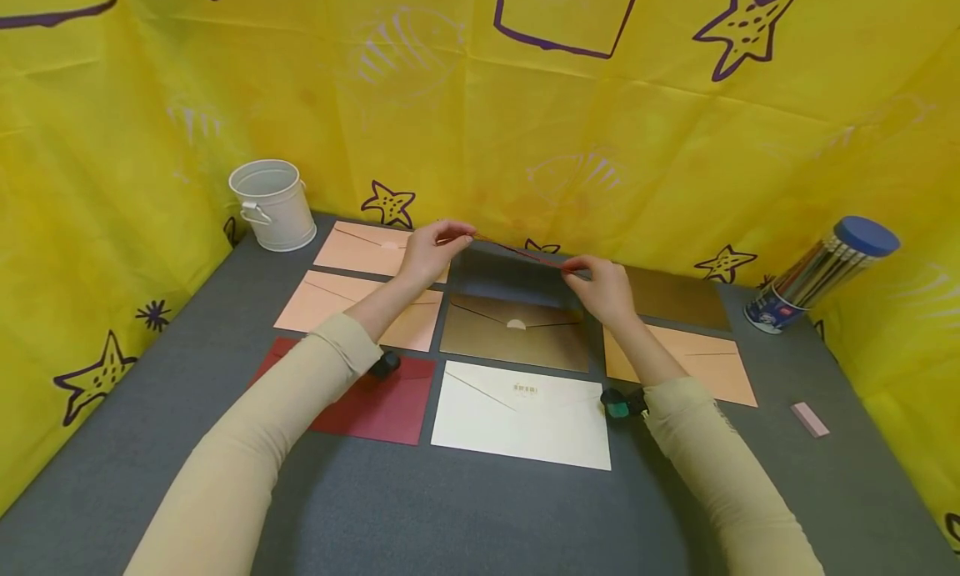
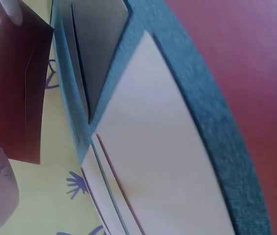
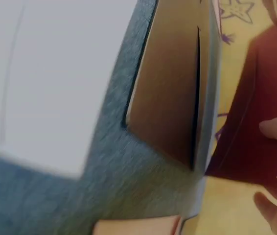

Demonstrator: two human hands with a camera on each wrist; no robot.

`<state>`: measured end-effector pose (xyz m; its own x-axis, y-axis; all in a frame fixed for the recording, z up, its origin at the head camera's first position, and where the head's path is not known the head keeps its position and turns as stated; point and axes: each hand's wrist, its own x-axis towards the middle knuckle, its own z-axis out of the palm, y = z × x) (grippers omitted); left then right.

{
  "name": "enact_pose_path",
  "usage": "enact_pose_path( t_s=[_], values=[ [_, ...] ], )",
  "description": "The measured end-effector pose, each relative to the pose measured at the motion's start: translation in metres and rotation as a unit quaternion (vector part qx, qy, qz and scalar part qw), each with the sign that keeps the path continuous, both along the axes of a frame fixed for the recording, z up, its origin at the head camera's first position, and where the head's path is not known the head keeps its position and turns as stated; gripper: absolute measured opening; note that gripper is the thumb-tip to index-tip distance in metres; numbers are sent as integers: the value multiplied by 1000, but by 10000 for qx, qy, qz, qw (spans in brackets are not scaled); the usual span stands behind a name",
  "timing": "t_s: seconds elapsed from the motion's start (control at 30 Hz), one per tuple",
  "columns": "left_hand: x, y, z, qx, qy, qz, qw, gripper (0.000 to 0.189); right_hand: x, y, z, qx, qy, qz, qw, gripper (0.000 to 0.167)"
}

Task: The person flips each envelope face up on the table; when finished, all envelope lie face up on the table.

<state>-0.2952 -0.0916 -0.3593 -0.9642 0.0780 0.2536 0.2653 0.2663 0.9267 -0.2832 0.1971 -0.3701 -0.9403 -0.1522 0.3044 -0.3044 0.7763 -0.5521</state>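
A dark red envelope [image 2: 13,93] is held up off the table, seen nearly edge-on in the head view as a thin red line. My left hand [image 1: 431,255] pinches one end of it between thumb and fingers. The other end is pinched by my right hand [image 1: 603,288], whose thumb lies on the envelope's face [image 3: 268,83] in the right wrist view. Below the held envelope, a brown envelope [image 1: 502,338] with a pale round seal lies flat. In front of that is a white envelope [image 1: 517,426] with a small barcode.
Two peach envelopes [image 1: 345,301] and a red one [image 1: 382,409] lie at left. A brown envelope [image 1: 675,297] and a light orange one [image 1: 720,363] lie at right. A white bucket [image 1: 277,209], a pencil tub [image 1: 780,305] and a pink eraser [image 1: 810,419] stand around them.
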Motion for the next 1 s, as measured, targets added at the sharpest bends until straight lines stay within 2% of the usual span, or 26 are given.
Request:
enact_pose_path(
  t_s=[0.13, 0.27, 0.4, 0.47, 0.53, 0.6, 0.67, 0.7, 0.83, 0.9, 1.0],
  values=[
    [4, 6, 5, 306, 274, -302, 9987, 21, 0, -13, 3, 333, 261, 257, 9988, 21],
    [6, 12, 8, 711, 367, -574, 9951, 29, -1, -22, 2, 158, 638, 439, 9969, 22],
    [7, 15, 8, 1082, 174, -694, 9915, 47, -3, -26, 3, -430, 1053, 289, 9931, 20],
    [7, 14, 6, 1131, -25, -715, 9910, 55, -3, -27, 5, -850, 1099, 122, 9902, 21],
    [8, 14, 3, 1142, -274, -758, 9902, 59, -2, -29, 8, -1343, 946, -51, 9864, 24],
    [9, 15, -1, 1108, -605, -821, 9886, 61, 0, -30, 11, -2051, 626, -114, 9767, 28],
    [12, 18, -4, 1062, -968, -946, 9851, 63, 2, -33, 13, -2862, 206, -166, 9578, 30],
    [13, 20, -5, 1008, -1124, -1035, 9831, 64, 4, -36, 14, -3334, -17, -159, 9427, 30],
    [16, 28, -12, 757, -1614, -1381, 9743, 66, 10, -47, 16, -4911, -683, -138, 8683, 28],
    [18, 32, -14, 761, -1765, -1498, 9699, 61, 14, -54, 17, -5418, -911, -100, 8355, 30],
    [20, 36, -15, 1043, -1897, -1459, 9653, 49, 19, -61, 18, -5840, -1196, -97, 8029, 33]
  ],
)
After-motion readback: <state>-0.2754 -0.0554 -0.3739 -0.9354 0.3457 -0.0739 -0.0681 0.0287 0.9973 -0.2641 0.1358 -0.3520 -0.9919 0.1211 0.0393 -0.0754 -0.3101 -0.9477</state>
